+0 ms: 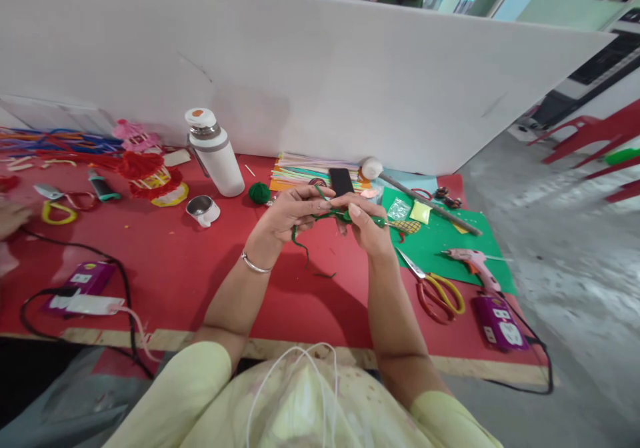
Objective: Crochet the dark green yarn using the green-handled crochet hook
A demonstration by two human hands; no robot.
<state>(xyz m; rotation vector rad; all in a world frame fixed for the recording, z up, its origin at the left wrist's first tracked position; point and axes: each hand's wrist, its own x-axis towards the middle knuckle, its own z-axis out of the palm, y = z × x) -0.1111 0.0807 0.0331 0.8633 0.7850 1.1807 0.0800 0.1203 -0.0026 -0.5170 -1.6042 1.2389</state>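
Both hands meet over the middle of the red table. My left hand (295,215), with a bracelet at the wrist, pinches green yarn (300,240), and a loose tail of it hangs below the fingers. Closed around a green-handled crochet hook (379,221) is my right hand (369,225); the hook's tip is hidden among the fingers and yarn. A ball of green yarn (259,193) lies beyond my left hand. Just past my fingers is a black phone (341,181). A short scrap of dark yarn (325,275) rests on the red tabletop (310,308).
A white thermos (217,158) and its cup (203,211) stand left. At right lie scissors (435,291), a pink glue gun (475,261) and a purple power box (500,321). Another person's hand (13,220) is at far left. A white partition (325,81) rises behind.
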